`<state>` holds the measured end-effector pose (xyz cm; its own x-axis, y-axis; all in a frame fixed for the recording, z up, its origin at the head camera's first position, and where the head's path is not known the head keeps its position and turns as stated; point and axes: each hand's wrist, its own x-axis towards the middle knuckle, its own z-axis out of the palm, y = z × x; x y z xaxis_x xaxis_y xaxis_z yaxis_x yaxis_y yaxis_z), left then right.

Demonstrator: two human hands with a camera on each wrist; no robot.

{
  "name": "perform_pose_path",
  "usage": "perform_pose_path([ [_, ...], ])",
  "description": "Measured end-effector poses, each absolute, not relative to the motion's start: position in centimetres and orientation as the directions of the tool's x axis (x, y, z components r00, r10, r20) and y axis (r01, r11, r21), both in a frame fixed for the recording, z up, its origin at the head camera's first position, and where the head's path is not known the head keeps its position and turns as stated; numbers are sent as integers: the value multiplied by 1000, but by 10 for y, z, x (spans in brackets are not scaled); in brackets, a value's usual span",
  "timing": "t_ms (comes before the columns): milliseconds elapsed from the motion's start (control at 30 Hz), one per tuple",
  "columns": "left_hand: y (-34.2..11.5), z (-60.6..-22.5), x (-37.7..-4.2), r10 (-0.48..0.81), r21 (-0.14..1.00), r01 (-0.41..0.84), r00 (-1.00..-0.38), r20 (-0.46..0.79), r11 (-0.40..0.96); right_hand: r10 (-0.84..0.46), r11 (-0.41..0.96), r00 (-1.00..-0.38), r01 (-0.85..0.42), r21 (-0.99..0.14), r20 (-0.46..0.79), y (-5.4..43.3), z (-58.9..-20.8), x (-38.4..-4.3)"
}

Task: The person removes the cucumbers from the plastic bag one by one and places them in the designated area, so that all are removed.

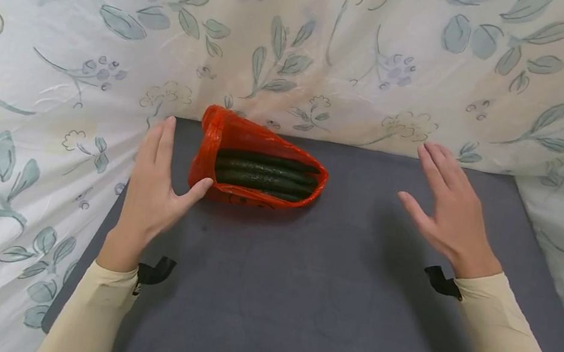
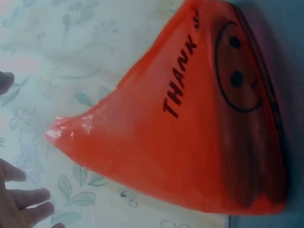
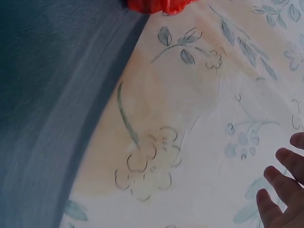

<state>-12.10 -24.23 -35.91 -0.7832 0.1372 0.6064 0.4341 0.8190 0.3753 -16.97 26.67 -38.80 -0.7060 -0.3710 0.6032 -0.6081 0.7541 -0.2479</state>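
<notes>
A red-orange plastic bag (image 1: 205,155) lies on the dark grey table, its mouth facing the head camera. Several long dark green cucumbers (image 1: 260,177) lie side by side inside it. Printed on the bag (image 2: 156,137) in the left wrist view are the word THANK and a smiley face. My left hand (image 1: 153,193) is just left of the bag, fingers straight and thumb spread; whether the thumb tip touches the bag I cannot tell. Well to the right of the bag, my right hand (image 1: 449,210) hovers above the table with straight fingers, holding nothing.
The grey table (image 1: 307,301) reaches back to a curtain-like sheet (image 1: 322,54) with leaf and flower prints. This sheet also hangs along the left and right sides. Black straps (image 1: 155,271) are at both wrists.
</notes>
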Motion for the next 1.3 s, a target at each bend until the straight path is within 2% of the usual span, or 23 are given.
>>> perform_pose_path([
  [200,-237,-355,-125,67,501,382,-841,537,777,-401,718,-714,-634,-288,574,248,-387,-182],
  [433,-230,-352,-137,22,569,395,-835,550,722,-421,698,-745,-631,-340,518,226,-387,-191],
  [667,-225,-352,-143,-29,681,344,-881,473,646,-449,694,-756,-631,-348,477,209,-392,-201],
  [900,-219,-348,-150,-37,783,367,-896,443,502,-471,680,-761,-635,-366,445,186,-392,-210],
  [1033,-216,-347,-154,-43,808,355,-905,422,470,-486,651,-761,-643,-403,429,171,-393,-213],
  [1300,-214,-350,-161,-22,788,322,-920,390,524,-523,626,-763,-646,-437,379,148,-400,-219],
])
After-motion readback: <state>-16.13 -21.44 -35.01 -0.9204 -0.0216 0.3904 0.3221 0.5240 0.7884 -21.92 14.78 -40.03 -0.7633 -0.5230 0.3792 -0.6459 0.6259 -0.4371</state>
